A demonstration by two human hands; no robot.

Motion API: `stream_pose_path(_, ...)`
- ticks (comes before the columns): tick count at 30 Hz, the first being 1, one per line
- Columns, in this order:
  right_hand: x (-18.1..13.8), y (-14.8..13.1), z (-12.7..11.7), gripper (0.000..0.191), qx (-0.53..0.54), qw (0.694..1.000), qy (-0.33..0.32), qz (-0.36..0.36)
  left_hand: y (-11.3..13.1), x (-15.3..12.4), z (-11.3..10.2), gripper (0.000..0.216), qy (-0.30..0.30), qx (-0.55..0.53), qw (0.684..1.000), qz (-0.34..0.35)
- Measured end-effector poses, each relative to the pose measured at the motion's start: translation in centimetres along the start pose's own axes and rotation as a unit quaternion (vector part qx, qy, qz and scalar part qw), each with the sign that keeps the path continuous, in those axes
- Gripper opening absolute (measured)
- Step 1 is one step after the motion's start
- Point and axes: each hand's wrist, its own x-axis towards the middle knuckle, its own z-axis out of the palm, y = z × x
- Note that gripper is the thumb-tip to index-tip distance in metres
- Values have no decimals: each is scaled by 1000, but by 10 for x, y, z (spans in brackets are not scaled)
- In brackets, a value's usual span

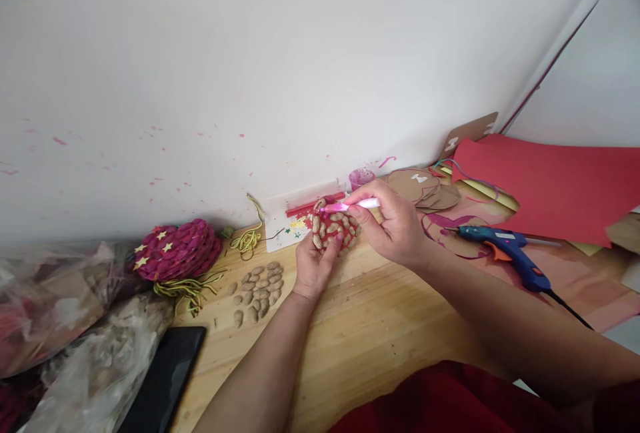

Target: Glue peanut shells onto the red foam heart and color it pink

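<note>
My left hand (pixel 316 261) grips the lower left edge of a red piece covered with peanuts (pixel 334 225), thumb on top. In my right hand (pixel 393 223) is a white-handled paintbrush (pixel 369 203) with pink paint on its front part. Its tip touches or hovers just over a peanut at the upper left of the piece; I cannot tell which. Behind the piece stands a small cup of pink paint (pixel 361 178). Several loose peanuts (pixel 260 291) lie on the wooden table (pixel 345 339) left of my left hand.
Pink star-decorated discs (pixel 175 249) are stacked at the left, near yellow-green cord (pixel 246 241). Plastic bags (pixel 100 353) and a black phone (pixel 167 376) lie in front. At right are a blue glue gun (pixel 520 259), cardboard cutouts (pixel 425 187) and red paper (pixel 555 186). A white wall (pixel 300 73) rises behind.
</note>
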Motion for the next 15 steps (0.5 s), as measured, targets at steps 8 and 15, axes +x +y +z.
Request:
stream_pose_path(8,1,1,-2,5,-11,1000,-4,-8,1,1,1,22,2,3,1000,11)
stream_pose_path(15,1,0,0,5,0,1000,-19,-21,0,0,-1,25,2,25,1000,16)
